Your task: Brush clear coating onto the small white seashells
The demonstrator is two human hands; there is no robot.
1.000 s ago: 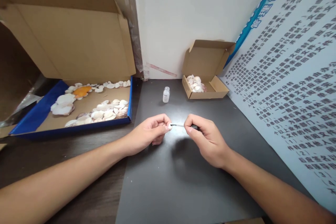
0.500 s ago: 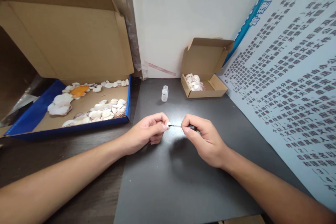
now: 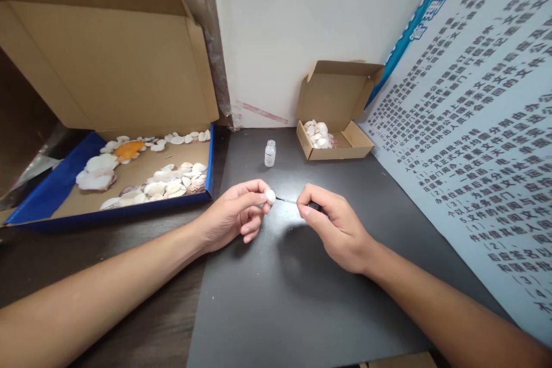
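Observation:
My left hand (image 3: 235, 217) pinches a small white shell (image 3: 270, 196) between thumb and forefinger, just above the dark mat (image 3: 302, 293). My right hand (image 3: 334, 229) is closed on a thin brush with a black handle (image 3: 288, 200), and its tip touches the shell. A small clear bottle (image 3: 269, 153) with no cap stands on the mat behind both hands.
A large open cardboard box with a blue rim (image 3: 64, 184) at the left holds several white shells and an orange one. A small open cardboard box (image 3: 345, 149) with shells sits at the back right. A printed poster (image 3: 474, 115) leans along the right side.
My left hand has turned the shell and lifted it slightly. The brush tip stays against it, and both hands have shifted a little upward and left.

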